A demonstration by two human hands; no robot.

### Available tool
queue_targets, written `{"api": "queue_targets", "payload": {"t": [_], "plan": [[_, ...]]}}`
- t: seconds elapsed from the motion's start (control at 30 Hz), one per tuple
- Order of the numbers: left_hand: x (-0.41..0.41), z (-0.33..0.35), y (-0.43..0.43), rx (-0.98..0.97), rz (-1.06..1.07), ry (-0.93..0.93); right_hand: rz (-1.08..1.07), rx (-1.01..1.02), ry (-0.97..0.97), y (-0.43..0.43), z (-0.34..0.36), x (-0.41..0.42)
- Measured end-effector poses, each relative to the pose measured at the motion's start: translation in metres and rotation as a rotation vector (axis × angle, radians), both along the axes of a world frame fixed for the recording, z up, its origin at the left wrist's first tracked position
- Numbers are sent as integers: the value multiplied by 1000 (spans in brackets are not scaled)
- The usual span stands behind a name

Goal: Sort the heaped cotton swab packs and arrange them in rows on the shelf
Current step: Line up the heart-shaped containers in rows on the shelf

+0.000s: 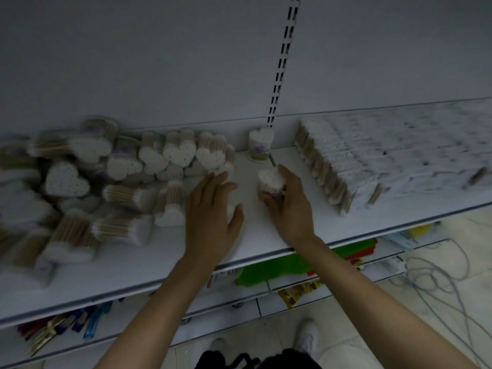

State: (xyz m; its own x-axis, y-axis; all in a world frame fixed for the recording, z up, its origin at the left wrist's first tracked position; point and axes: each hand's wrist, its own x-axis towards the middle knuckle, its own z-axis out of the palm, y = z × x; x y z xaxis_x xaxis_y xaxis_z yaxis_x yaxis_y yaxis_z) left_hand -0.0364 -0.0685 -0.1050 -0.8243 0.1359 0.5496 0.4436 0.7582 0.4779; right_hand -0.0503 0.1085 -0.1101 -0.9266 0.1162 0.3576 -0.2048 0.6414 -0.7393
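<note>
Head view, the only one I have.

Right hand (290, 209): grip closed round one heart-shaped pack (270, 179), thumb on the far side, fingers on the near side. The pack is upright, heart face up, mid-shelf. I can't tell whether it's touching the shelf (266, 235) or just above it.

Left hand (213, 214): grip open, fingers straight, holding nothing, at the right edge of the heap (106, 182). There's something white under the palm, and I can't tell if the hand touches it.

The heap fills the shelf's left half, with packs lying every way. It's blurred, so I won't count them.

One back pack (261, 145) stands upright against the rear wall, just behind the held one. I read that as the start of a row.

Flat packs (346, 166) sit in tight rows to the right, apart from both hands.

Handling, my judgement:
- The packs look light, wooden sticks in thin film.
- They should be stiff along the sticks and squashy across, and the film is likely slick.
- I'd hold each by the sides at mid-height, not by the cotton ends.
- An upright pack looks tippy, so I'd seat it flat and butt it against its neighbour.
- I'd pick from the heap's top or edge, since pulling from underneath may slide the rest.
</note>
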Motion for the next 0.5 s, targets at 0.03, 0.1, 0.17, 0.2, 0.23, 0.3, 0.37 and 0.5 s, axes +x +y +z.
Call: {"api": "queue_targets", "payload": {"t": [0.03, 0.1, 0.17, 0.2, 0.23, 0.3, 0.37, 0.5], "plan": [[2, -8, -3, -9, 20, -18, -9, 16, -8, 1, -2, -5], [4, -20, -9, -7, 22, -51, -53, -30, -29, 0, -2, -17], [3, -25, -14, 45, 1, -78, -108, -47, -48, -2, -1, -33], [3, -25, -15, 78, -6, -82, -129, -55, -67, -3, -1, -42], [3, -24, -15, 94, -8, -77, -138, -84, -91, -4, -2, -50], [3, -21, -12, 102, -2, -53, -130, -164, -109, -5, -4, -66], [4, -20, -11, 103, 19, -83, -114, -230, -104, -6, -5, -75], [3, -20, -11, 24, 35, -91, -95, -203, -118, -4, -5, -88]]}}
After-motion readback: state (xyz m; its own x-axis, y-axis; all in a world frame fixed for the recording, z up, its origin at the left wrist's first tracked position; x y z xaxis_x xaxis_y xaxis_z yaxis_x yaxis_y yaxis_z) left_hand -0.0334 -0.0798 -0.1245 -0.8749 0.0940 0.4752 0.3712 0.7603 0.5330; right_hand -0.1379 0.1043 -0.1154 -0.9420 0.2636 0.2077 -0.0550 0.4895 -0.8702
